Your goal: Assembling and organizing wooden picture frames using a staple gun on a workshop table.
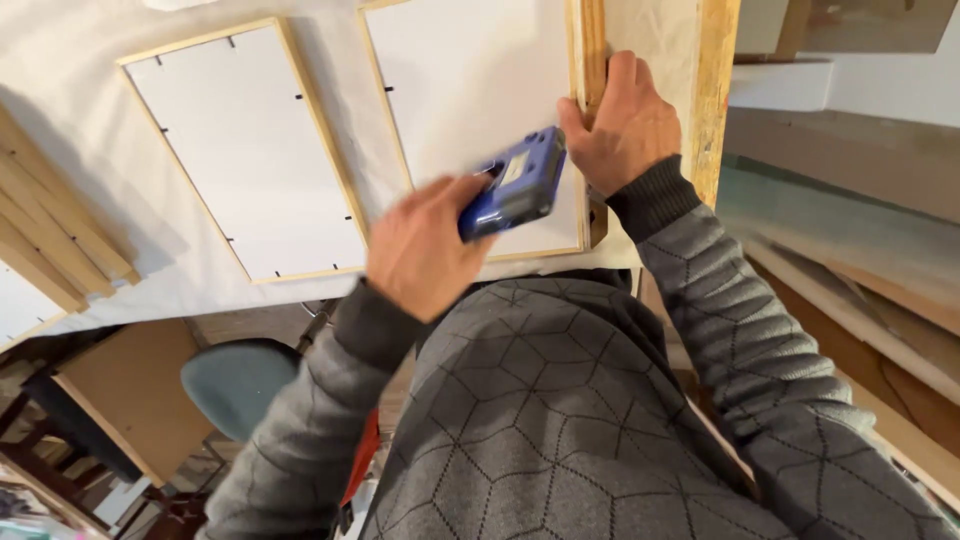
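White cloth [80, 120] covers the bench under two wooden frames. The left hand [420, 255] is clamped on a blue stapler [515, 185] over the nearer frame [470, 90]; the right hand [630, 125] pinches its right rail. Seat the stapler's nose flat beside those fingertips, well clear of them.

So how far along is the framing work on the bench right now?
The far frame lies face down with small tabs already around its backing. In hand: the left hand holds a blue tool over the near frame; the right hand grips its edge. Few tabs show there.
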